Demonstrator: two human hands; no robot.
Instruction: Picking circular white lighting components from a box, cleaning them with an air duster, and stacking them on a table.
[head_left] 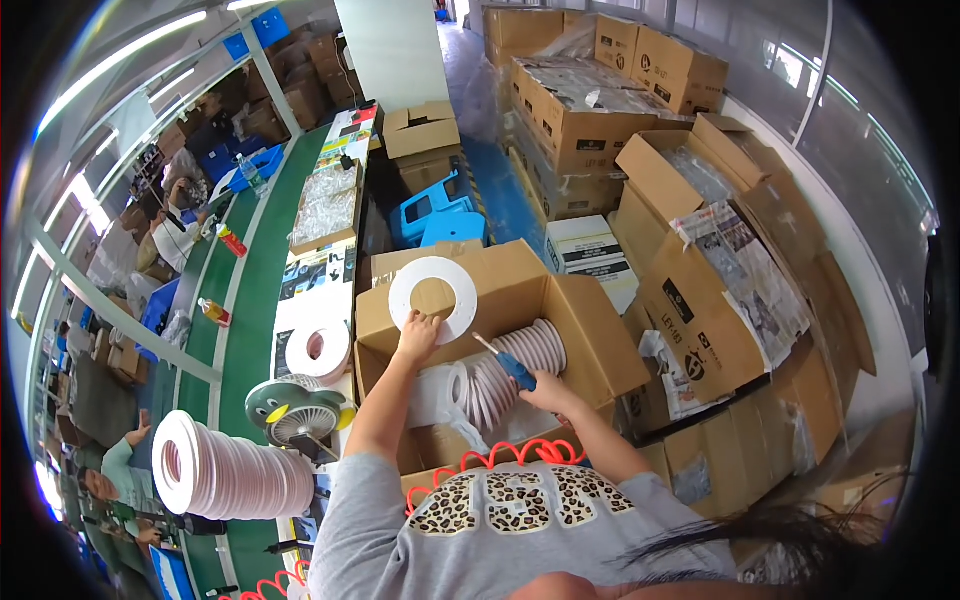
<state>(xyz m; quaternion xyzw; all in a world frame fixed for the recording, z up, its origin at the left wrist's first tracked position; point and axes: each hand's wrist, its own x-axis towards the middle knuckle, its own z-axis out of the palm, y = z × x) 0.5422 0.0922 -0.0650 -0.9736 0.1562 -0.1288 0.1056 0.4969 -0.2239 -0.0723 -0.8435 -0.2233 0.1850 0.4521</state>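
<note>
My left hand (421,334) grips the lower edge of a flat white ring (462,298) with a wide round hole, holding it up above an open cardboard box (598,338). My right hand (550,392) is wrapped round a blue air blow gun (515,371), whose slim pale nozzle points up and left toward the ring. Inside the box, below the hands, a row of white rings (538,352) lies on its side, next to clear plastic wrapping (430,400). A red coiled hose (500,455) crosses in front of my chest; where it joins the gun is hidden.
Left of the box, a tall stack of white rings (240,475), a small fan (300,415) and more rings (318,350) stand along a green conveyor (250,320). Cardboard cartons (690,330) crowd the right side. A blue plastic stool (452,228) stands beyond the box. Other people sit at far left.
</note>
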